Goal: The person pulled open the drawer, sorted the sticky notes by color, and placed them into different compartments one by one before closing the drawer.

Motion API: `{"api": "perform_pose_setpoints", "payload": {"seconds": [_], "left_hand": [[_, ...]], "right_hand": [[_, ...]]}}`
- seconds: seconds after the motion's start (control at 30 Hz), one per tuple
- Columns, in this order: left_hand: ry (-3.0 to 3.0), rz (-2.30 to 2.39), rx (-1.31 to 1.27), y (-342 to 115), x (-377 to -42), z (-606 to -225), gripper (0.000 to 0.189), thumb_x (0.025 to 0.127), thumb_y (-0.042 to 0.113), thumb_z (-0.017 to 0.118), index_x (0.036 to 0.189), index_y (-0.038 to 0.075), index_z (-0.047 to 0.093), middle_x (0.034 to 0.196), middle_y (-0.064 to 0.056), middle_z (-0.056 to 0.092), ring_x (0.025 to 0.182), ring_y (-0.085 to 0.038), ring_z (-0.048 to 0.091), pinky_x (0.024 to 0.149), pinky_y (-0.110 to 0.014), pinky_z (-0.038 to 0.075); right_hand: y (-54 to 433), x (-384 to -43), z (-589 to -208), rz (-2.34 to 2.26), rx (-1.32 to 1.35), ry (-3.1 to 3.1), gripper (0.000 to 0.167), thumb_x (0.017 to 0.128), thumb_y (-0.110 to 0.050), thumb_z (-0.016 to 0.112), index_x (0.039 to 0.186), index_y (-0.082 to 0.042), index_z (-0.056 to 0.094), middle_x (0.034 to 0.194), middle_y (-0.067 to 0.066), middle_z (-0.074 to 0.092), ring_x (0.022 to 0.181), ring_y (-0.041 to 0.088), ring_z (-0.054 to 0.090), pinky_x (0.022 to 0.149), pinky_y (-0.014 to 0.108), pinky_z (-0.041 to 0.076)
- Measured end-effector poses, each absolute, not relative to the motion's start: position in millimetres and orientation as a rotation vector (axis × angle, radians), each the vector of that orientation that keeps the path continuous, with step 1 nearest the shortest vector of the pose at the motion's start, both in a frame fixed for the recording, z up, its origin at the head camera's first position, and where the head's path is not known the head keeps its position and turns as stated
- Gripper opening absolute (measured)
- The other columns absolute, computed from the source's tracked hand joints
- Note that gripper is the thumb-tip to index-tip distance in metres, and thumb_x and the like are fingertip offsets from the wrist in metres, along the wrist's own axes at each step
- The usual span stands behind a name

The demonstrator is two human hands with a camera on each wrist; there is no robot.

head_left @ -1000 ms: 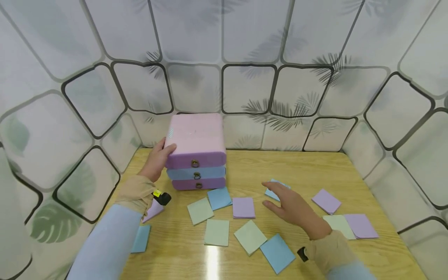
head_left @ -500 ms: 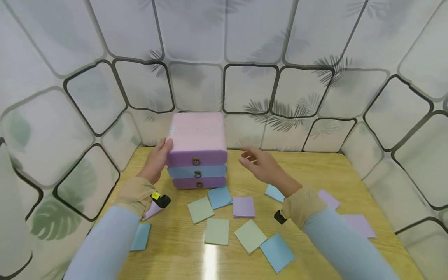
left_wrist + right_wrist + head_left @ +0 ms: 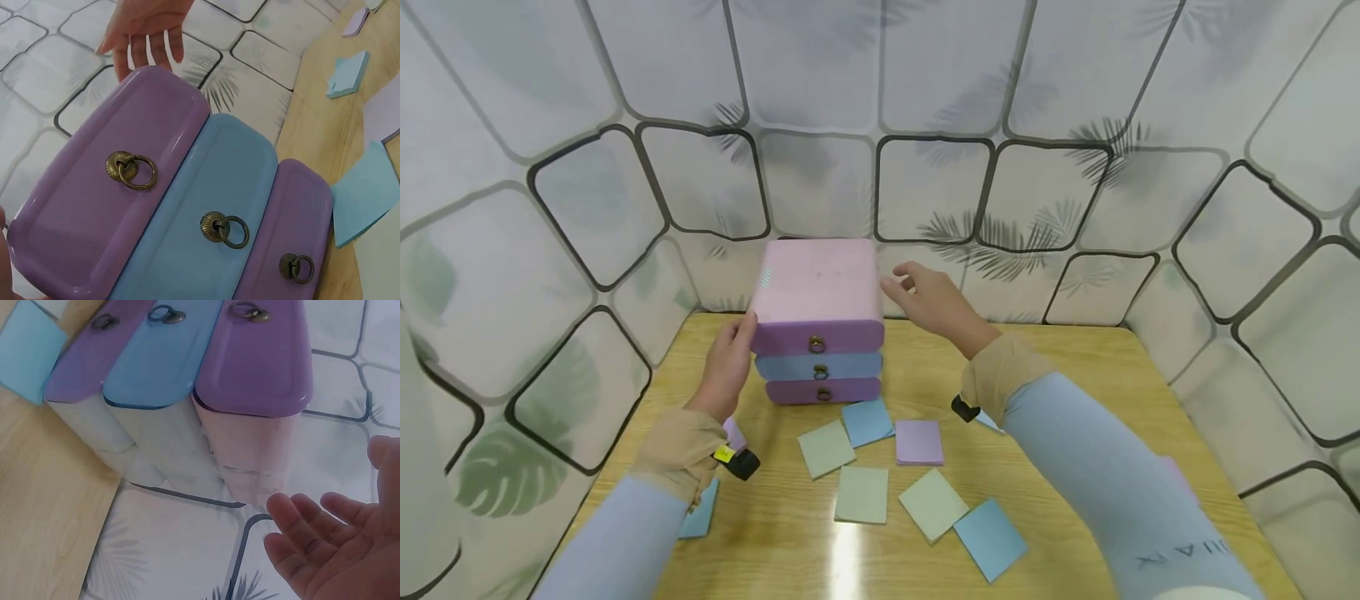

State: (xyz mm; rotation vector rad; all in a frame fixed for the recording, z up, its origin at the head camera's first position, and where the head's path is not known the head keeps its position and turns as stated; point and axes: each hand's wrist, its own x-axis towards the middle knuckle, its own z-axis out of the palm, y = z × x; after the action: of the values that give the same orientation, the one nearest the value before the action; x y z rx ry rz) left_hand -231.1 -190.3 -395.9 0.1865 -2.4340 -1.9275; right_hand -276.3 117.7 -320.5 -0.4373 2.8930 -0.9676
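A small three-drawer storage box [image 3: 820, 283] stands near the back wall, with a pink top and purple, blue and purple fronts. Each front bears a brass ring pull [image 3: 131, 170]. My left hand [image 3: 726, 367] is at the box's left side, its fingertips right at the edge of the top drawer. Only a sliver of that hand shows in the left wrist view. Beside the box's upper right side, my right hand [image 3: 934, 302] holds nothing, its fingers loosely bent and apart from the box in the right wrist view [image 3: 325, 544].
Square sticky-note pads lie on the wooden table [image 3: 775, 550]: green [image 3: 861, 495], purple [image 3: 919, 442] and blue [image 3: 990, 540] ones in front of the box. Another blue pad [image 3: 700, 510] is partly under the left forearm. Patterned walls enclose the table.
My right hand has moved up and left from above the pads on the right to the box's right side. My left hand has slid slightly down and toward me along the left side.
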Motion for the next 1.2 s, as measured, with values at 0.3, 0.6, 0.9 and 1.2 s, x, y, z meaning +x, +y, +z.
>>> {"api": "perform_pose_setpoints", "payload": {"seconds": [0.3,0.6,0.9,1.2], "left_hand": [[-2.229,-2.028,0.458,-176,-212,-410,0.077,0.093,0.064,0.04,0.133,-0.001,0.034,0.127,-0.013,0.038,0.118,-0.027,0.035,0.101,-0.041,0.029],[-1.969,-2.35,0.525,-143,-200,-419,0.034,0.099,0.045,0.046,0.099,0.013,0.036,0.092,-0.003,0.034,0.08,-0.018,0.036,0.074,-0.03,0.036],[-2.053,-2.43,0.398,-112,-203,-425,0.039,0.1,0.035,0.049,0.102,-0.003,0.054,0.088,-0.004,0.052,0.076,-0.019,0.052,0.071,-0.031,0.043],[-2.004,-2.486,0.446,-103,-206,-431,0.049,0.098,0.044,0.051,0.11,-0.003,0.059,0.085,-0.002,0.058,0.078,-0.02,0.056,0.063,-0.025,0.046]], "right_hand": [[100,-293,-315,-0.919,-0.357,2.876,0.072,0.095,-0.064,0.034,0.146,-0.013,0.036,0.132,0.01,0.055,0.118,0.026,0.053,0.097,0.043,0.043],[87,-306,-325,-0.997,-0.287,2.822,0.074,0.097,-0.059,0.038,0.149,-0.008,0.028,0.146,0.015,0.041,0.132,0.028,0.041,0.107,0.042,0.035],[75,-314,-326,-0.779,-0.455,2.85,0.071,0.099,-0.054,0.038,0.154,-0.013,0.02,0.155,0.011,0.028,0.142,0.028,0.024,0.115,0.041,0.021],[76,-324,-335,-0.791,-0.472,2.801,0.074,0.098,-0.057,0.038,0.155,-0.018,0.011,0.154,0.012,0.03,0.138,0.03,0.033,0.112,0.042,0.027]]}}
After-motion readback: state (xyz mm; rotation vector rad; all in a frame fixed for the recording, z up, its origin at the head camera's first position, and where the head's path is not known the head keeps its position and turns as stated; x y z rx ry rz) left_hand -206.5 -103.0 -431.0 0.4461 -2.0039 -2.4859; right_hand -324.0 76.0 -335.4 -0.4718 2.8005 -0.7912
